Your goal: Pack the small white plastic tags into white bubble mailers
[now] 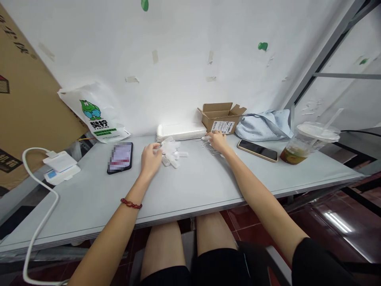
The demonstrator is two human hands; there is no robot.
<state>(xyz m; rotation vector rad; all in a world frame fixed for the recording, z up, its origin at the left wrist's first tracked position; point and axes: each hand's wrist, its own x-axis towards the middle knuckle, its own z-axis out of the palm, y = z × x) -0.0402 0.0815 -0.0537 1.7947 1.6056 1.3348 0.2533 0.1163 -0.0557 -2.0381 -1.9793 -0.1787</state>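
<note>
My left hand (151, 159) rests at the left edge of a loose pile of whitish translucent strips (171, 153), its fingers curved and apart, fingertips touching or very near the pile. Farther right, my right hand (218, 141) reaches over a spread of thin white strings (210, 148). Its fingertips are closed at a small white piece (205, 138), whose exact kind I cannot make out. A flat stack of white trays or sheets (181, 130) lies against the wall behind both hands. The open cardboard box (222, 115) stands just behind my right hand; its inside is mostly hidden.
On the grey table (184, 194) lie a lit phone (120, 157) at left and a dark phone (257, 150) at right. A drink cup with a straw (306, 143), a pale blue cloth bag (264, 125), a white printed bag (95, 113) and a cabled charger (61, 165) stand around.
</note>
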